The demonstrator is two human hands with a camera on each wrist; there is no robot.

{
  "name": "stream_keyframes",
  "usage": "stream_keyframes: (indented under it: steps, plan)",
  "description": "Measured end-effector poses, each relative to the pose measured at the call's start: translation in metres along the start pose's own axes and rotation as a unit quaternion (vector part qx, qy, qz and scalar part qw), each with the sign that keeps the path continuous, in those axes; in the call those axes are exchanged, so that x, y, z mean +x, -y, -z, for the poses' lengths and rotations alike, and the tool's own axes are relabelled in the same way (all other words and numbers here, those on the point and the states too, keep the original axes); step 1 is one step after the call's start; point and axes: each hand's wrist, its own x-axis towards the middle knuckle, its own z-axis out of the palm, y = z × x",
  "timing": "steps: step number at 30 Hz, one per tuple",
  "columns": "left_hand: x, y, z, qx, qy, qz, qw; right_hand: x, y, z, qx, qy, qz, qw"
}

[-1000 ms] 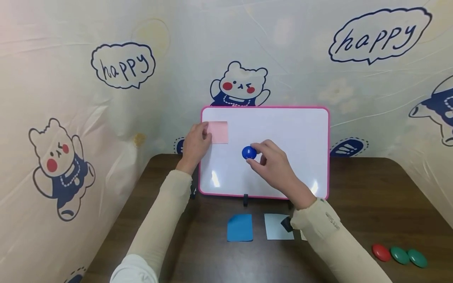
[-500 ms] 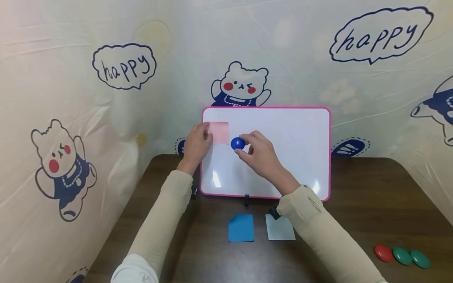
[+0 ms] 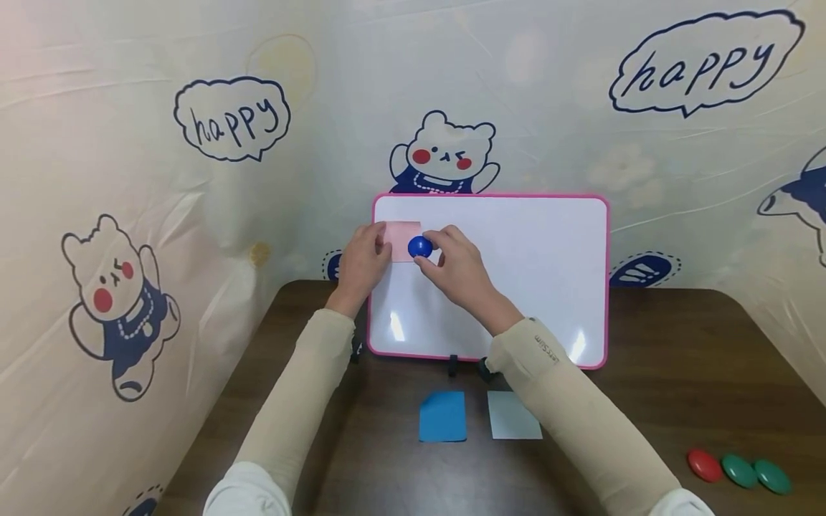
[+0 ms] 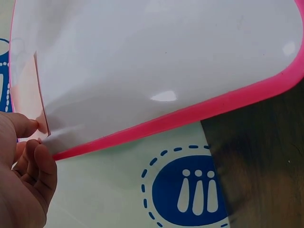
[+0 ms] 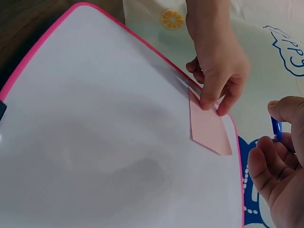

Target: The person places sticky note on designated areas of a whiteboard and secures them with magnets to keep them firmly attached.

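Observation:
A pink sticky note [image 3: 401, 238] lies against the upper left of a pink-framed whiteboard [image 3: 529, 272]. My left hand [image 3: 363, 264] holds the note at its left edge; in the left wrist view, thumb and fingers close on the paper [image 4: 29, 102] near the frame. Between thumb and index finger, my right hand [image 3: 461, 272] pinches a round blue magnet [image 3: 419, 246], which overlaps the note's right edge in the head view. From the right wrist, the magnet [image 5: 276, 127] shows edge-on, with a gap between it and the board.
On the brown table [image 3: 387, 466] in front of the board lie a blue square note [image 3: 442, 416] and a pale blue one [image 3: 513, 416], partly under the right sleeve. One red magnet [image 3: 704, 465] and two green magnets [image 3: 738, 471] sit at the right. A printed curtain hangs behind.
My right hand has moved left and slightly up with the blue magnet, from the board's middle to the pink note. My left hand stays at the note's left edge.

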Motion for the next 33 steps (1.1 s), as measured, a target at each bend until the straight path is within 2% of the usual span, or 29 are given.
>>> stream_keyframes:
  steps: [8, 14, 22, 33]
  plan:
    - [0.000, 0.000, -0.001, 0.003, 0.001, -0.005, 1.0000, 0.015, 0.008, -0.002, 0.002, -0.002, 0.012, 1.000]
    - [-0.001, 0.001, -0.001, -0.003, -0.003, -0.010, 0.9999, 0.024, 0.004, -0.010, 0.006, 0.003, 0.007, 1.000]
    - [-0.002, 0.000, 0.002, 0.000, -0.003, -0.014, 0.9999, 0.032, -0.004, -0.021, -0.001, 0.005, -0.020, 1.000]
    - [-0.002, -0.002, 0.003, -0.005, 0.004, -0.006, 1.0000, 0.046, -0.010, -0.033, -0.013, 0.039, -0.057, 0.997]
